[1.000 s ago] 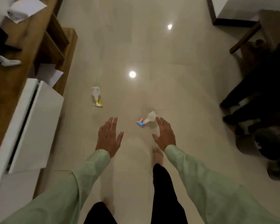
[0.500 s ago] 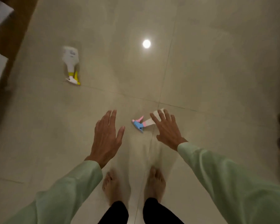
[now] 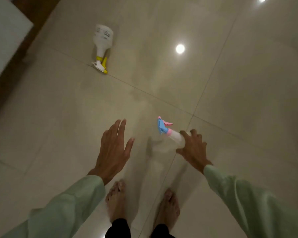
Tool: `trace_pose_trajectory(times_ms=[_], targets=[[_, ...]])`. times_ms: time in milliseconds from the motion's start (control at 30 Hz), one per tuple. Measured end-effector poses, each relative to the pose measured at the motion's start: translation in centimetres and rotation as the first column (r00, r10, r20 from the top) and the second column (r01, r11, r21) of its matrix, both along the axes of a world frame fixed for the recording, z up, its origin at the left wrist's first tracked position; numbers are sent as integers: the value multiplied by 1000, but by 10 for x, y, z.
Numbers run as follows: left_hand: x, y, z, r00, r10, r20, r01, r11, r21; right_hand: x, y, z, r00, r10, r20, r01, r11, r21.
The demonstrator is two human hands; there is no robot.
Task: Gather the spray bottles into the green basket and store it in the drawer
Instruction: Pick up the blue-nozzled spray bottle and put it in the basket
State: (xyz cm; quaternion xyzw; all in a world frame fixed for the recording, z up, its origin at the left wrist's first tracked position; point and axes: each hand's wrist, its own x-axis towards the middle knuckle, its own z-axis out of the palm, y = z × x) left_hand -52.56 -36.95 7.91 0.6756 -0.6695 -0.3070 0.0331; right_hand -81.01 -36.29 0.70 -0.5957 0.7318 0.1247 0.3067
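A small clear spray bottle with a blue and pink nozzle [image 3: 169, 132] lies on the beige floor tiles. My right hand [image 3: 192, 148] is curled over its body, fingers wrapping it; the bottle's lower half is hidden under the hand. My left hand [image 3: 114, 150] hovers flat with spread fingers to the left of that bottle, holding nothing. A larger white spray bottle with a yellow and white nozzle [image 3: 102, 43] lies on its side farther away at upper left. No green basket is in view.
A white drawer front and dark wooden cabinet base [image 3: 5, 36] fill the upper left corner. My bare feet [image 3: 116, 203] stand just below the hands. Ceiling lights reflect in the glossy tiles [image 3: 180, 48].
The view has dropped closer to the floor. My right hand has come down onto the blue-and-pink bottle and closed its fingers around it. The left hand stays spread beside it.
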Motion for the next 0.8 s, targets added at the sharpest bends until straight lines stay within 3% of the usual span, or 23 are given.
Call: trace_pose_trajectory(times_ms=[100, 233, 400, 500, 800], targets=[[26, 13, 74, 994, 107, -22, -107, 994, -10, 37, 8, 80, 958, -194, 211, 208, 977, -46], [66, 41, 200, 959, 281, -39, -283, 956, -76, 100, 22, 213, 870, -244, 428, 303, 950, -73], [133, 91, 343, 889, 456, -37, -456, 875, -165, 194, 35, 364, 818, -96, 568, 227, 960, -165], [185, 136, 409, 845, 534, -42, -531, 825, -193, 261, 53, 440, 822, 30, 569, 140, 957, -254], [359, 316, 496, 700, 712, -63, -694, 656, -296, 481, 172, 561, 638, 211, 741, 27, 955, -295]])
